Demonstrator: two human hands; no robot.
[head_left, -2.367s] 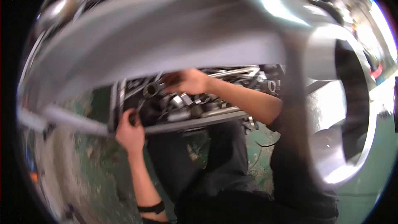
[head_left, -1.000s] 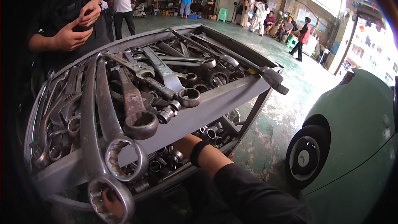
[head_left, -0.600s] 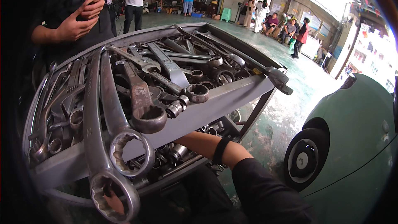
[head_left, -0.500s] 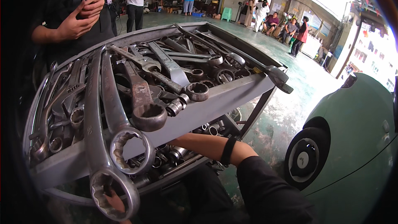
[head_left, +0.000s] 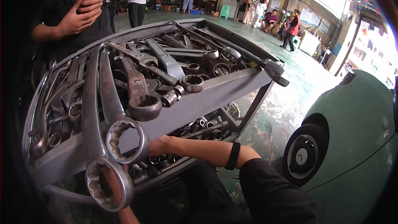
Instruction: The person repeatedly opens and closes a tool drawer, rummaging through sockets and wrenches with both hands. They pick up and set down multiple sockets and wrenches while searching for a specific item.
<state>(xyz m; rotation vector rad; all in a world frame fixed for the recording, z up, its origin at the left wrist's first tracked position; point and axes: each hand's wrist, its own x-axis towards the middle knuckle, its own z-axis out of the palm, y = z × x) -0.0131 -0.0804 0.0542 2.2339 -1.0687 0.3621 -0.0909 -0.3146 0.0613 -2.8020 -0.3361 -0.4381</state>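
Note:
My right hand (head_left: 158, 145) reaches under the top tray of a grey metal tool cart (head_left: 232, 85), over sockets (head_left: 176, 157) on the lower shelf. Its fingers are hidden behind the ring end of a large wrench (head_left: 125, 139). My left hand (head_left: 112, 181) shows only partly, through and beside the ring of a second large wrench (head_left: 94, 141) that overhangs the tray's near edge. I cannot see the left fingers or anything in them. Many more wrenches fill the top tray, among them a rusty ring wrench (head_left: 143, 104).
A co-worker with clasped hands (head_left: 83, 14) stands across the cart at the left. An adjustable-looking tool (head_left: 271, 68) sticks out past the tray's right corner. A green car (head_left: 356, 141) stands at the right. Several people and a green stool (head_left: 225, 13) are farther back.
My right hand has moved left along the lower shelf, toward the large wrench rings. More of my left forearm shows below them. The view has shifted slightly.

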